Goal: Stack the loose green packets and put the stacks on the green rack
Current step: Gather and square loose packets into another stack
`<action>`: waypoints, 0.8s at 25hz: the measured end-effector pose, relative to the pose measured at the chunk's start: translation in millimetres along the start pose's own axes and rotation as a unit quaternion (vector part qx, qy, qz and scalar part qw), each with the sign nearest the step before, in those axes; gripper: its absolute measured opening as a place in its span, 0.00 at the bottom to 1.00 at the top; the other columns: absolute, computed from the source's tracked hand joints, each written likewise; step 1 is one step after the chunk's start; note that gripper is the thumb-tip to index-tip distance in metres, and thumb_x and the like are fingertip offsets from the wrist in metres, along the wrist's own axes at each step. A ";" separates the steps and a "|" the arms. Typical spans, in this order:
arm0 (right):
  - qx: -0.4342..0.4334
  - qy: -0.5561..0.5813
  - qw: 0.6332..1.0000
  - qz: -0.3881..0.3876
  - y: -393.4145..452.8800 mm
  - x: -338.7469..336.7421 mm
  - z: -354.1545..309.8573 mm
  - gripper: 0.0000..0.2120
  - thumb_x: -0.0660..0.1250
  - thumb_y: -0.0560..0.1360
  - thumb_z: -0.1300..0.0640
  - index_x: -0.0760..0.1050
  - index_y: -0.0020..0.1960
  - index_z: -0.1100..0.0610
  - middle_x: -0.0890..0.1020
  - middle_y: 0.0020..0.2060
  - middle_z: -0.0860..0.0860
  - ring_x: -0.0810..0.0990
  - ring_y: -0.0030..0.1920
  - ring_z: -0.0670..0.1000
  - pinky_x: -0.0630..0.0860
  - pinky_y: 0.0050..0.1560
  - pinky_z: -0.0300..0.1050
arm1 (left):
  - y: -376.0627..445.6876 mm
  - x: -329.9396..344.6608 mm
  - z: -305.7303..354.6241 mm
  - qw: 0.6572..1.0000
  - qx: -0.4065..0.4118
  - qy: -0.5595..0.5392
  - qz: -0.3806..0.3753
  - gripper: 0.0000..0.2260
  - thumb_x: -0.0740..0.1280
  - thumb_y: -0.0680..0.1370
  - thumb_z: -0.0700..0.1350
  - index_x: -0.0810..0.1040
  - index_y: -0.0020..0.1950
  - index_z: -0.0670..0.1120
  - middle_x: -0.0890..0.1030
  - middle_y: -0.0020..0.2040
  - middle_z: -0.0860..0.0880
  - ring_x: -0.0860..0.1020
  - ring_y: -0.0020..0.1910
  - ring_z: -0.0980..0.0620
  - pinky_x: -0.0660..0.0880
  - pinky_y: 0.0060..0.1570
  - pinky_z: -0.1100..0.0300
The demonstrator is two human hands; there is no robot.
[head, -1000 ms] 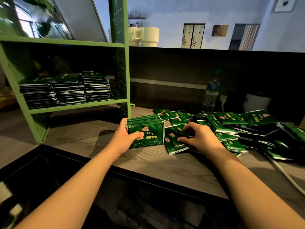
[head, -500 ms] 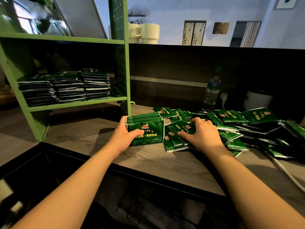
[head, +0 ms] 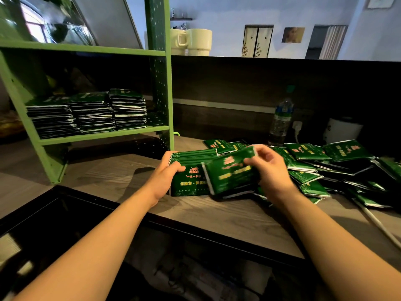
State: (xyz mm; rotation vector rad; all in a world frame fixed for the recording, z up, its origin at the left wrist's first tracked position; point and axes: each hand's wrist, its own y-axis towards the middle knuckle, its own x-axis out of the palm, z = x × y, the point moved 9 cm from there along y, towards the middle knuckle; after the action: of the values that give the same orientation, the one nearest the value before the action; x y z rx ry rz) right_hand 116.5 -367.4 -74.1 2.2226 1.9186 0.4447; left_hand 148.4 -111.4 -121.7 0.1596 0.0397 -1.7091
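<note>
Wood-grain counter [head: 121, 170], dark back panel [head: 249, 83], pale wall behind. Left hand [head: 167, 177] fingers grip upright stack [head: 191, 170]; right hand [head: 271, 172] pinches blurred packet [head: 230, 172].

A water bottle [head: 281, 121] stands by a white pot [head: 342, 131]; two cream mugs [head: 192, 41] top the dark partition [head: 282, 83].

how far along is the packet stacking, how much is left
Done: three stacks sit on the green rack, on its lower shelf. In hand: the left hand holds an upright bundle on the counter, and the right hand brings a packet toward it. Left: a big loose pile still spreads across the counter, so roughly midway.
</note>
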 end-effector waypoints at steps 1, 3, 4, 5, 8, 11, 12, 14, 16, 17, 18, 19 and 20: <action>-0.028 -0.083 0.995 -0.036 -3.2 12.7 2.3 0.13 0.70 0.72 0.70 0.78 0.43 0.52 0.83 0.38 0.50 0.82 0.38 0.47 0.78 0.41 0.45 | 0.3 2.6 -0.6 1.000 0.002 0.008 -0.015 0.27 0.71 0.68 0.59 0.71 0.64 0.52 0.80 0.59 0.46 0.78 0.62 0.43 0.75 0.64 0.44; -0.079 -0.235 0.965 -0.086 -8.6 36.9 9.2 0.12 0.76 0.70 0.63 0.78 0.47 0.50 0.82 0.39 0.51 0.81 0.40 0.50 0.78 0.43 0.46 | 1.1 5.5 -2.5 0.998 0.012 0.054 -0.026 0.40 0.77 0.59 0.67 0.68 0.66 0.53 0.80 0.62 0.47 0.79 0.62 0.48 0.76 0.63 0.49; -0.097 -0.277 0.951 -0.100 -10.9 45.8 10.6 0.12 0.77 0.70 0.60 0.77 0.49 0.50 0.81 0.39 0.51 0.80 0.41 0.51 0.78 0.43 0.46 | 1.3 5.5 -1.4 0.997 0.024 0.072 -0.017 0.40 0.79 0.56 0.64 0.68 0.63 0.54 0.80 0.60 0.48 0.80 0.60 0.51 0.77 0.60 0.53; -0.113 -0.299 0.942 -0.107 -13.3 50.5 9.0 0.13 0.77 0.70 0.57 0.77 0.50 0.51 0.80 0.39 0.50 0.79 0.41 0.50 0.76 0.44 0.43 | 2.3 4.5 -1.4 0.995 0.034 0.092 -0.007 0.39 0.80 0.54 0.61 0.69 0.61 0.55 0.81 0.59 0.50 0.80 0.59 0.53 0.78 0.58 0.56; -0.158 -0.329 0.930 -0.037 -13.4 33.2 -7.3 0.12 0.74 0.73 0.49 0.77 0.50 0.54 0.80 0.39 0.48 0.79 0.41 0.47 0.75 0.43 0.42 | 4.5 -1.9 -0.6 0.992 0.046 0.111 0.023 0.35 0.81 0.56 0.55 0.70 0.60 0.55 0.81 0.58 0.50 0.80 0.59 0.51 0.77 0.62 0.49; -0.122 -0.494 0.859 0.060 -0.1 -2.5 -7.8 0.19 0.68 0.74 0.41 0.76 0.52 0.56 0.80 0.45 0.51 0.78 0.48 0.53 0.76 0.49 0.49 | 5.2 -10.1 -1.7 0.992 0.036 0.099 0.066 0.33 0.82 0.64 0.45 0.69 0.63 0.53 0.80 0.58 0.51 0.80 0.59 0.49 0.76 0.64 0.44; -0.089 -0.553 0.826 0.055 3.6 -6.4 -0.6 0.24 0.68 0.73 0.37 0.76 0.55 0.57 0.80 0.49 0.53 0.78 0.53 0.54 0.75 0.53 0.50 | 4.8 -12.3 -0.7 0.991 0.036 0.103 0.080 0.32 0.82 0.67 0.43 0.68 0.64 0.53 0.80 0.58 0.51 0.79 0.59 0.48 0.75 0.65 0.44; -0.023 -0.646 0.763 0.021 5.3 -5.1 15.6 0.35 0.65 0.69 0.29 0.72 0.62 0.56 0.78 0.56 0.54 0.75 0.60 0.56 0.73 0.59 0.51 | 4.2 -15.9 1.3 0.988 0.040 0.107 0.105 0.33 0.81 0.68 0.42 0.65 0.66 0.54 0.79 0.60 0.51 0.78 0.61 0.47 0.74 0.65 0.44; 0.002 -0.696 0.718 0.006 3.9 -1.2 23.5 0.40 0.64 0.67 0.25 0.69 0.65 0.54 0.77 0.60 0.53 0.72 0.64 0.57 0.68 0.62 0.52 | 4.1 -16.5 1.5 0.988 0.039 0.106 0.107 0.35 0.81 0.68 0.42 0.64 0.68 0.53 0.78 0.61 0.50 0.77 0.61 0.47 0.74 0.66 0.45; -0.001 -0.700 0.714 0.006 3.2 1.1 22.5 0.40 0.65 0.66 0.26 0.68 0.66 0.53 0.77 0.60 0.52 0.71 0.64 0.56 0.67 0.62 0.53 | 4.4 -14.4 0.9 0.989 0.034 0.108 0.095 0.36 0.81 0.67 0.43 0.64 0.68 0.53 0.78 0.62 0.50 0.77 0.61 0.47 0.74 0.66 0.45; -0.005 -0.687 0.727 0.006 3.0 2.4 20.4 0.39 0.67 0.66 0.28 0.68 0.67 0.53 0.77 0.60 0.52 0.72 0.64 0.56 0.66 0.62 0.52 | 4.5 -11.3 0.4 0.990 0.029 0.110 0.080 0.37 0.81 0.66 0.45 0.64 0.69 0.53 0.78 0.62 0.49 0.77 0.61 0.47 0.74 0.66 0.45; -0.009 -0.650 0.760 0.007 2.2 3.1 16.6 0.37 0.71 0.68 0.32 0.67 0.68 0.52 0.78 0.60 0.52 0.73 0.63 0.56 0.67 0.61 0.51 | 4.6 -8.3 -0.4 0.991 0.024 0.114 0.068 0.37 0.80 0.65 0.47 0.64 0.69 0.53 0.78 0.62 0.49 0.77 0.61 0.47 0.74 0.66 0.44; -0.007 -0.584 0.812 0.010 2.3 1.6 13.7 0.35 0.73 0.70 0.39 0.66 0.70 0.53 0.79 0.60 0.53 0.75 0.60 0.55 0.69 0.59 0.49 | 5.0 -6.1 -1.1 0.991 0.020 0.118 0.059 0.37 0.78 0.64 0.47 0.65 0.69 0.52 0.78 0.61 0.48 0.78 0.61 0.47 0.74 0.65 0.45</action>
State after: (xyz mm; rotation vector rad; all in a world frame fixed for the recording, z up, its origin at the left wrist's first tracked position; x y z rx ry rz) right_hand 123.4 -365.3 -86.1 1.7271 1.1467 -0.7631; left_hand 154.3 -105.9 -121.7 0.3866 0.1687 -1.5660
